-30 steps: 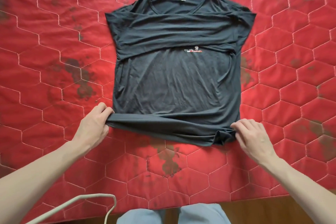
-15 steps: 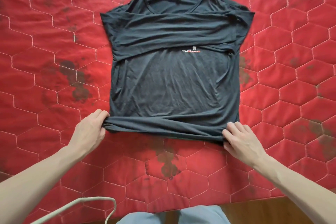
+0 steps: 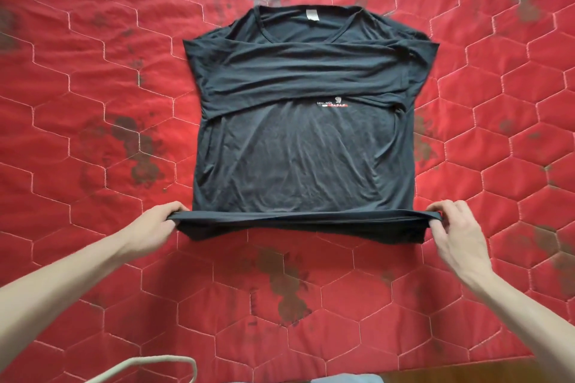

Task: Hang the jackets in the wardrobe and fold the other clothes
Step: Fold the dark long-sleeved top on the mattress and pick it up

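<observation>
The dark grey T-shirt (image 3: 305, 149) lies flat in the middle of a red quilted bedspread (image 3: 93, 102), its neck away from the person and its hem toward them. On its chest sits a small print in white and red; the white line reads roughly "GENELALCH", while the red line below is too small to make out. A little pale tag (image 3: 310, 14) shows inside the back of the neck, its writing unreadable. Both sleeves are folded inward across the chest, forming a broad creased band just above the print. The body below it is lightly wrinkled.

The hem is pulled taut into a straight line, raised off the bedspread. The left hand (image 3: 155, 225) pinches the hem's left corner between thumb and curled fingers; the right hand (image 3: 457, 230) pinches the right corner likewise.

Around the T-shirt, the bedspread spreads wide on all sides, stitched in pale hexagons with dark flower-like blotches. Nearer the person than the hem, the bedspread's edge meets a strip of brown floor (image 3: 466, 375). By that edge, left of the T-shirt, curves a pale hanger (image 3: 161, 362), partly out of frame.
</observation>
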